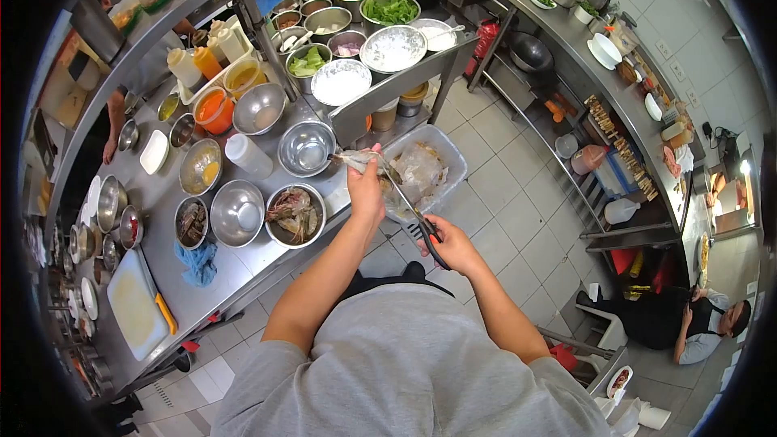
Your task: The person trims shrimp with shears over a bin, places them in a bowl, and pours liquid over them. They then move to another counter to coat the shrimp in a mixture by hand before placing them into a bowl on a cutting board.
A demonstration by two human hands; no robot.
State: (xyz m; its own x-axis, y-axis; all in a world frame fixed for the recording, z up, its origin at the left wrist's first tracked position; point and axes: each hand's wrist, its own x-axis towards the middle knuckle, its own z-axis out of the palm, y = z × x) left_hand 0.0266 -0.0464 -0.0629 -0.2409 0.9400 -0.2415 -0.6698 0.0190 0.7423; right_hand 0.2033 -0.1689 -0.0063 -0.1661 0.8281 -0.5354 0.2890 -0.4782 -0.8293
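My left hand (pixel 366 191) pinches a raw prawn (pixel 354 160) at the steel counter's edge, over a clear plastic tub (pixel 447 148) lined with a bag of shell scraps. My right hand (pixel 453 247) grips black-handled scissors (pixel 409 206), whose blades point up toward the prawn. A steel bowl of prawns (pixel 295 215) sits just left of my left hand. An empty steel bowl (pixel 307 148) stands behind it.
The steel counter (pixel 267 252) holds several bowls, a squeeze bottle (pixel 248 156), orange sauce tubs, a blue cloth (pixel 197 263) and a white cutting board (pixel 136 308). Bowls of greens and flour fill a raised shelf. A person sits on the floor at the lower right (pixel 688 325).
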